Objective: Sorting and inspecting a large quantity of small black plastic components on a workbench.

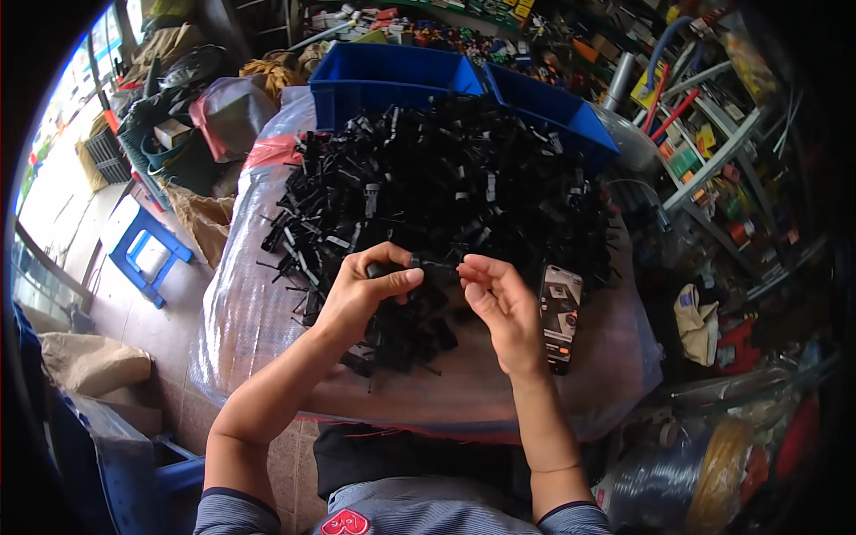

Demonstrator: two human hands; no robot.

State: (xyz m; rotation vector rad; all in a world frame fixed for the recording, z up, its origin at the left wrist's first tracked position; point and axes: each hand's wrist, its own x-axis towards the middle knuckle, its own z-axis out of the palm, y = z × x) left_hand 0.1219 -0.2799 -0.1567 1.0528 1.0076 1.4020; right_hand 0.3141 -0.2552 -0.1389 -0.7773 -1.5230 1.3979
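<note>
Far left, on floor: one blue stool (143, 252), well apart from work area.

Left hand (361, 290): fingers curled, thumb and forefinger pinched on left end of one small black plastic part (419, 264).

Part position: held between both hands, just above near edge of pile of black parts (446, 187). Long axis roughly horizontal, running left to right from one hand toward the other. Left hand nearer, carrying the grip; exact form of part too small to tell.

Right hand (499, 303): fingers half bent, fingertips at right end of same part; firm grip or mere touch cannot be told.

Pile: parts too many and too tangled to count, heaped on clear plastic-wrapped bale (241, 312).

Behind pile: two blue bins (392, 76), side by side.

Right of right hand: one phone (560, 316), flat on the wrap, just beside pile.

Count held: one part, two hands.
</note>
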